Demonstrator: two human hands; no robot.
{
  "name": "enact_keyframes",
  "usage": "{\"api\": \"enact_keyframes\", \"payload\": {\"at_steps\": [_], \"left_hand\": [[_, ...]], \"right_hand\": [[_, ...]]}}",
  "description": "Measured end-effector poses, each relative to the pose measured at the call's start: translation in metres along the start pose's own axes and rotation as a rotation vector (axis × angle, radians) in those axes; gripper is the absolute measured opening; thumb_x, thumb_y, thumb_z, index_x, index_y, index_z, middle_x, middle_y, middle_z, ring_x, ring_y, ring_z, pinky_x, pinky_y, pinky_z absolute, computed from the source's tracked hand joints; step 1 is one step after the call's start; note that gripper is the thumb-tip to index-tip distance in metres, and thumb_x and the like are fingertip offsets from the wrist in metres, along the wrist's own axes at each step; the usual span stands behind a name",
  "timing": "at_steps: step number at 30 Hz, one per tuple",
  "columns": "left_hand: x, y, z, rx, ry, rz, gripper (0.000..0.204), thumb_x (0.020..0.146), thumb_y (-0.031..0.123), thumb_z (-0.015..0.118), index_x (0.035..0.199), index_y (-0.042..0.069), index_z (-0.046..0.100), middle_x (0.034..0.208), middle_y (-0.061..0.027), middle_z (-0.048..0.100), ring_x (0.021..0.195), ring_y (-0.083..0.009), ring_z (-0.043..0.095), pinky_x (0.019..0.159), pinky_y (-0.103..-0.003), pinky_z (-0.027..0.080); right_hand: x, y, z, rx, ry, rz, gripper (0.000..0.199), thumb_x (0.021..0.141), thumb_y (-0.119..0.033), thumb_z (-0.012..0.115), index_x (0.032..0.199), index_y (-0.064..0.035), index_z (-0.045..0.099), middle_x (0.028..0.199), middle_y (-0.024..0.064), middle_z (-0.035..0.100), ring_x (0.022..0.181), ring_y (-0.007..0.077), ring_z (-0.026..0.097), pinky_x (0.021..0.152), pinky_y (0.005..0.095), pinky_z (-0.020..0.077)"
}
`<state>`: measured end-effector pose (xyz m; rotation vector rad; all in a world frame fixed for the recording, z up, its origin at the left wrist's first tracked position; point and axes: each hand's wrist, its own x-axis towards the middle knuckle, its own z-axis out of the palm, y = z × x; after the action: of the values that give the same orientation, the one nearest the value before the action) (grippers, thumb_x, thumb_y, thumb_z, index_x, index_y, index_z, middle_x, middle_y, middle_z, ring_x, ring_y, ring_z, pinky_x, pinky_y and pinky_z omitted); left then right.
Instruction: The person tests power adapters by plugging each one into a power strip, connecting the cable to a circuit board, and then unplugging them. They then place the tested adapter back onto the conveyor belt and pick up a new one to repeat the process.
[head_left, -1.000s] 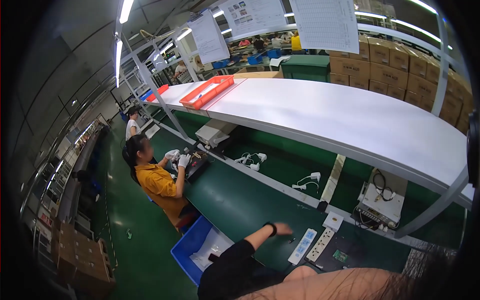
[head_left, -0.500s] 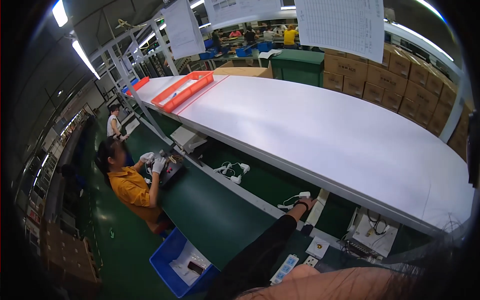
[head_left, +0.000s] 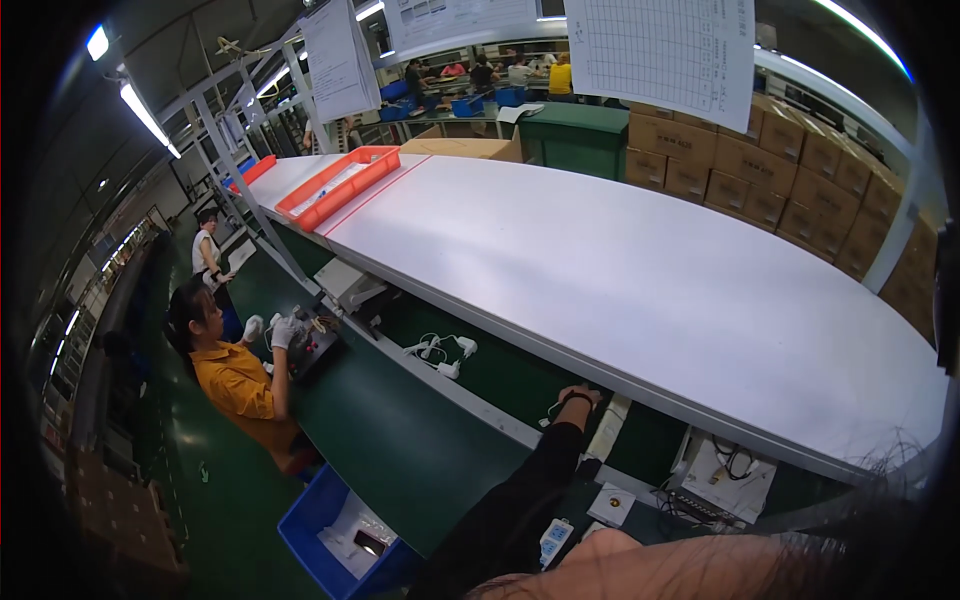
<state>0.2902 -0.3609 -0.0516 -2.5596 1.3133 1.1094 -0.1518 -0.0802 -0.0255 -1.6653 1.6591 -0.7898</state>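
My left hand (head_left: 578,394), at the end of a black sleeve with a dark band at the wrist, reaches down to the green belt (head_left: 510,385) beside the white shelf's edge. It covers the spot where a white power adapter lay; a short bit of white cable (head_left: 546,421) shows beside it. The fingers are turned away, so their grip is hidden. Farther left on the belt lie white power adapters (head_left: 459,348) with their cables. My right hand is not in view.
A long white shelf (head_left: 600,260) runs above the belt, with an orange tray (head_left: 300,222) at its far end. A blue bin (head_left: 300,520) stands low at the left. A gloved co-worker in orange (head_left: 235,380) works at the left. A power strip (head_left: 556,540) is near me.
My left hand has moved over the white adapter, which was visible beside it and is now hidden. The whole view has shifted slightly, so the scene sits farther left.
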Motion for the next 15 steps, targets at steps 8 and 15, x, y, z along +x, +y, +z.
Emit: {"api": "enact_keyframes", "payload": {"at_steps": [8, 15], "left_hand": [[-0.063, -0.033, 0.021, -0.1, 0.25, 0.25, 0.035, 0.076, 0.027, 0.059, 0.109, 0.016, 0.056, 0.094, -0.0096, 0.064, 0.087, -0.0261, 0.062, 0.077, -0.039, 0.049], [-0.185, -0.077, -0.002, -1.181, 0.292, 0.583, 0.029, 0.08, 0.034, 0.065, 0.079, 0.017, 0.041, 0.062, 0.0038, 0.044, 0.044, -0.0066, 0.039, 0.035, -0.021, 0.025]], "right_hand": [[-0.051, 0.012, 0.002, 0.04, 0.053, 0.044, 0.016, 0.077, -0.005, 0.057, 0.091, -0.0029, 0.064, 0.091, 0.0135, 0.061, 0.088, 0.0268, 0.057, 0.081, 0.0341, 0.0441], [-0.076, 0.066, -0.006, 0.186, 0.057, -0.071, 0.017, 0.077, -0.008, 0.058, 0.092, -0.0036, 0.064, 0.092, 0.0141, 0.061, 0.089, 0.0284, 0.057, 0.082, 0.0351, 0.044]]}}
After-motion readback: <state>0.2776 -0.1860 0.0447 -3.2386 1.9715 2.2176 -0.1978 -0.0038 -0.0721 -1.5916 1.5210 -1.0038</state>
